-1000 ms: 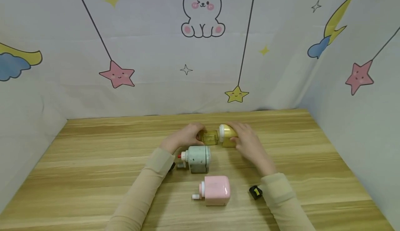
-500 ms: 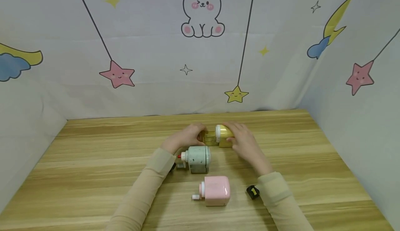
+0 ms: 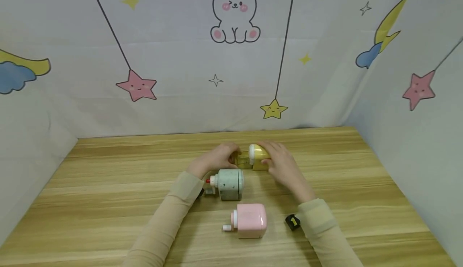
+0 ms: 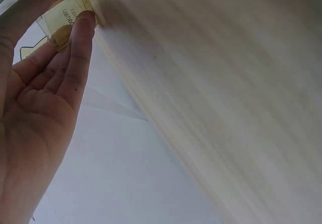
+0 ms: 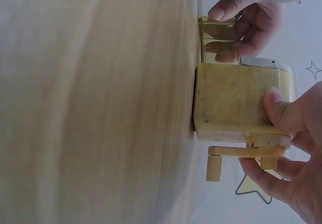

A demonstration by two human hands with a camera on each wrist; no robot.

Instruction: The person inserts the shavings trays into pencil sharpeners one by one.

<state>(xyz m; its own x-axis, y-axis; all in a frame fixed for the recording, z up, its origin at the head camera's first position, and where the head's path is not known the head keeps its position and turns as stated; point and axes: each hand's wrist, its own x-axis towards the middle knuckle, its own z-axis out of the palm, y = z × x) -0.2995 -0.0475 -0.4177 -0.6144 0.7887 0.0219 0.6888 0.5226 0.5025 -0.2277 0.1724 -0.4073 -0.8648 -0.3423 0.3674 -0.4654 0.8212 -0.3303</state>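
Observation:
In the head view my left hand (image 3: 218, 156) pinches a clear yellow shavings drawer (image 3: 244, 160) near the back of the table. The left wrist view shows printed lettering on this drawer (image 4: 63, 15) between thumb and fingers. My right hand (image 3: 285, 168) grips a yellow pencil sharpener (image 3: 259, 164) with a white front ring, its thumb on one side. From the right wrist the sharpener body (image 5: 231, 100) stands upright on the table, its crank handle (image 5: 246, 152) at the rear. The drawer's end sits close against the sharpener's front; how deep it is inside cannot be seen.
A speckled green pencil sharpener (image 3: 229, 184) stands just in front of my left hand. Nearer lies a pink pencil sharpener (image 3: 250, 221) with a white crank. A small black device (image 3: 293, 221) is beside the right cuff. A printed cloth wall (image 3: 173, 114) borders the wooden table's back.
My right hand has moved left with the yellow sharpener, narrowing the gap to the drawer. The left hand has stayed nearly still. Little differs over the last half second.

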